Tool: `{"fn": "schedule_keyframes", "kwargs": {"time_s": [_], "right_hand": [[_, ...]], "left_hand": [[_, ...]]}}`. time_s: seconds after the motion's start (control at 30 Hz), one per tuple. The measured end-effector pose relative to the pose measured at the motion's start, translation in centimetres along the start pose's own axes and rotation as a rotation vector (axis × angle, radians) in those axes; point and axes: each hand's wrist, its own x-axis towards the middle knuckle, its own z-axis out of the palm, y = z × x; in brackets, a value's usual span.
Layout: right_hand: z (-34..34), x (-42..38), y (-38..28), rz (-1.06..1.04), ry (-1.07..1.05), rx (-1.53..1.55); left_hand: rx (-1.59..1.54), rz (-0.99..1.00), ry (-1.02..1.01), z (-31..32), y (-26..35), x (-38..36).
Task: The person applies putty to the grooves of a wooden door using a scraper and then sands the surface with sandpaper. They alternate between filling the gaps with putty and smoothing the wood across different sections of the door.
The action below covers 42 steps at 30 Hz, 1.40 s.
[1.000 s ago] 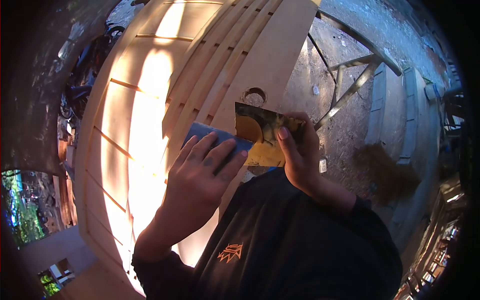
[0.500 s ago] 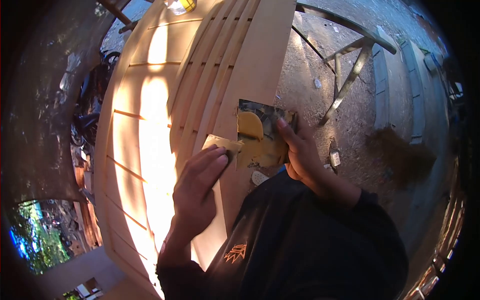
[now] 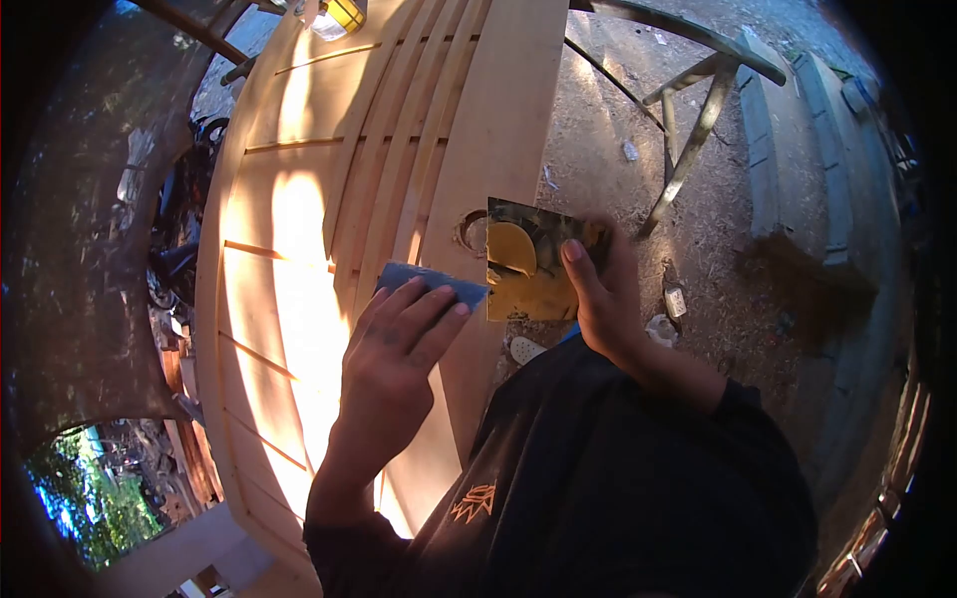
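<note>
In my left hand [image 3: 404,334] is a thin grey-blue scraper blade [image 3: 429,282], my fingers spread along its face. My right hand [image 3: 603,299] grips the edge of a flat square plate [image 3: 533,299], thumb on top. The plate carries a mound of yellow-tan paste [image 3: 510,247] and dark smears. The scraper's right corner is near or at the plate's left edge. Both are above a wooden door panel [image 3: 498,130] with long grooves and a round hole [image 3: 471,231] beside the plate.
A container with a yellow band [image 3: 342,17] sits at the panel's far end. Wooden trestle legs [image 3: 693,140] stand on the littered dirt ground. Concrete blocks [image 3: 763,149] lie at the right. A light-coloured perforated shoe [image 3: 525,349] shows below the plate.
The scraper has turned, now showing its grey-blue face, and shifted slightly left. The plate has moved a little right, and the round hole in the panel now shows.
</note>
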Motion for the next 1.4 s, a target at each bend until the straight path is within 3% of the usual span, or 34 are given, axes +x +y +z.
{"fn": "schedule_keyframes", "kwargs": {"time_s": [0.2, 0.33, 0.43, 0.53, 0.67, 0.8, 0.9, 1.0, 1.1, 1.2, 1.4], "right_hand": [[-0.1, 0.4, 0.2, 0.010, -0.027, -0.002], [-1.4, 1.6, 1.9, 0.058, 0.043, -0.021], [-2.8, 2.3, 2.8, 0.159, 0.078, 0.056], [-4.4, 2.9, 4.2, 0.273, 0.070, 0.129], [-6.6, 3.3, 5.6, 0.338, 0.070, 0.058], [-7.6, 3.5, 6.1, 0.452, 0.173, 0.114], [-7.7, 3.9, 5.9, 0.450, 0.216, 0.183], [-7.1, 4.6, 5.0, 0.483, 0.191, 0.191], [-6.7, 4.7, 5.3, 0.471, 0.141, 0.170], [-6.8, 4.7, 5.7, 0.434, 0.086, 0.129], [-8.4, 4.4, 6.9, 0.524, 0.197, 0.111]], "left_hand": [[0.146, 0.067, -0.132, 0.5, 0.9, 2.5], [-0.260, -0.132, -0.298, 0.0, -4.0, 3.0], [-0.177, -0.420, -0.223, 1.0, -9.5, 4.6], [-0.169, -0.474, -0.293, 3.3, -13.4, 7.2], [0.011, -0.224, -0.183, 5.8, -15.8, 9.4], [0.204, -0.044, -0.033, 10.4, -16.6, 4.9], [0.148, -0.090, -0.200, 8.0, -14.7, 1.4], [0.000, -0.224, -0.349, 4.4, -14.6, 4.3], [-0.011, -0.231, -0.315, 4.0, -15.4, 10.5], [0.081, -0.107, -0.338, 5.3, -17.4, 13.3], [0.095, -0.053, -0.410, 5.3, -15.6, 6.3]]}}
